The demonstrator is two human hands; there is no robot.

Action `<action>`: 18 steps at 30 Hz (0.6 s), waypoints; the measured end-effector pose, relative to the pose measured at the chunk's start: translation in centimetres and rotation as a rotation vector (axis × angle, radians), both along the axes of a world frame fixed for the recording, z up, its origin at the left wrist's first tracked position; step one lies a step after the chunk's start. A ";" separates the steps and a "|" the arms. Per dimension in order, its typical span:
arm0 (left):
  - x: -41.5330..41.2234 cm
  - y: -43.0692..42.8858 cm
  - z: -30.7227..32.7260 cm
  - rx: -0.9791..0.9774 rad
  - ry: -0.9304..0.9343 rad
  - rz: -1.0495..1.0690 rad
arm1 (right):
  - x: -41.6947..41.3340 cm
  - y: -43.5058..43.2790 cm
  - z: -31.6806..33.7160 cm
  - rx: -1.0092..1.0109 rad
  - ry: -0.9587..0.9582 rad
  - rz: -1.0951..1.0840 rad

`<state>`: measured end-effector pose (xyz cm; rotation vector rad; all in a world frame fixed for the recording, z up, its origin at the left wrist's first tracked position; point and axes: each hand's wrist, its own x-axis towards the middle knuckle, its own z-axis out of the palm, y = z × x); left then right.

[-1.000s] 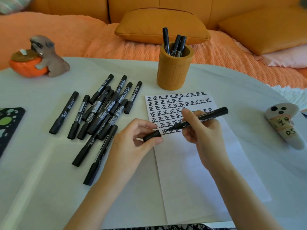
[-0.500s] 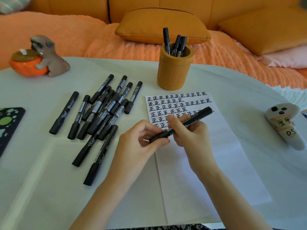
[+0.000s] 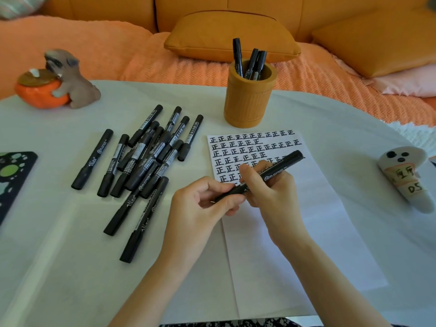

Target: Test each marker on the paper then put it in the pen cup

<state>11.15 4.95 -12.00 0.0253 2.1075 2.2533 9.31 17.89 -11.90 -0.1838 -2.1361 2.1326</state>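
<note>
Head-worn view, facing forward and down, close over table, edges apparently warped.

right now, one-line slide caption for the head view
Left hand and right hand hold a black marker over the paper; pen cup behind.

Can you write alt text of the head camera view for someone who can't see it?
A left hand and right hand hold one black marker over a paper part-filled with marks. More markers lie piled on the left; a pen cup holding three stands behind.
</note>
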 end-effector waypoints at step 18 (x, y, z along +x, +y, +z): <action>-1.6 -0.6 1.1 -0.097 0.095 0.108 | -0.2 0.5 1.2 0.255 -0.135 0.101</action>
